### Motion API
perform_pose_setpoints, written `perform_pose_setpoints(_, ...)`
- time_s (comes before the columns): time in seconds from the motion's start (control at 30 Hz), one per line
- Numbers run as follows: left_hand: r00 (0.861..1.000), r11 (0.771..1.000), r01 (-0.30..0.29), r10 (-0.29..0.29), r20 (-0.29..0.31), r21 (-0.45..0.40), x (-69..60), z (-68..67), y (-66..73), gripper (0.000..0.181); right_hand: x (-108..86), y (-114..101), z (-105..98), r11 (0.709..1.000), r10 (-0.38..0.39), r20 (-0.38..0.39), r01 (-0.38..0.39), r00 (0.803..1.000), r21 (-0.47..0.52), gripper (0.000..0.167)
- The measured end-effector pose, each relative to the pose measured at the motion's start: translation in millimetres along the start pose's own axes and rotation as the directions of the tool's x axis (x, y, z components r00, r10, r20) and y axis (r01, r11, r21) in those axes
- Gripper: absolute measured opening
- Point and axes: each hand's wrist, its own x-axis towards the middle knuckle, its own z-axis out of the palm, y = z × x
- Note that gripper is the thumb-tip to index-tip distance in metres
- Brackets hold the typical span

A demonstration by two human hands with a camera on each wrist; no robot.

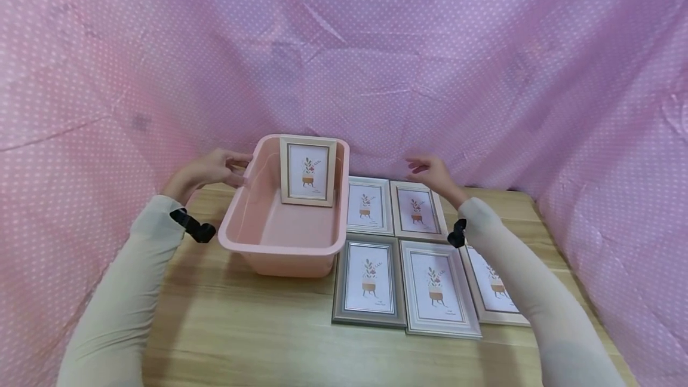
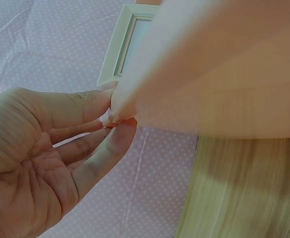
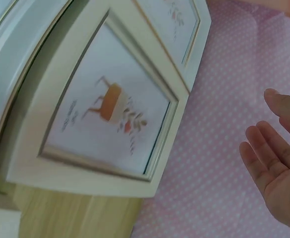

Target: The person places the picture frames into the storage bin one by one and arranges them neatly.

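Observation:
A pink plastic basin stands on the table, left of several picture frames. My left hand pinches its left rim between thumb and fingers; the left wrist view shows the thumb on one side of the rim. Inside the basin one cream picture frame leans upright against the far end. My right hand hovers over the far edge of a cream picture frame with a potted-plant print. In the right wrist view its fingers are spread loosely, apart from the frame, holding nothing.
Several picture frames lie flat in two rows on the wooden table: a white one, a grey one, a silver one and a cream one partly behind my right sleeve. Pink dotted cloth hangs behind.

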Motion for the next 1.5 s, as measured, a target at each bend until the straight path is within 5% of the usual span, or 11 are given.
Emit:
perform_pose_setpoints(0.53,1.0,1.0,0.001,-0.001,-0.008,0.014,0.4,-1.8,1.4,0.072,-31.1,63,-29,0.994,0.065,-0.063,-0.07,0.996,-0.079,0.048)
perform_pose_setpoints(1.07,1.0,1.0,0.001,-0.001,-0.011,0.014,-0.8,-0.1,0.5,0.073,-49.9,97,-23,0.973,0.225,-0.042,-0.226,0.974,-0.041,0.051)
perform_pose_setpoints(1.5,1.0,1.0,0.004,-0.004,-0.017,0.024,1.1,-1.0,-1.2,0.073,-48.1,118,-14,0.971,0.237,-0.008,-0.237,0.971,-0.011,0.059)
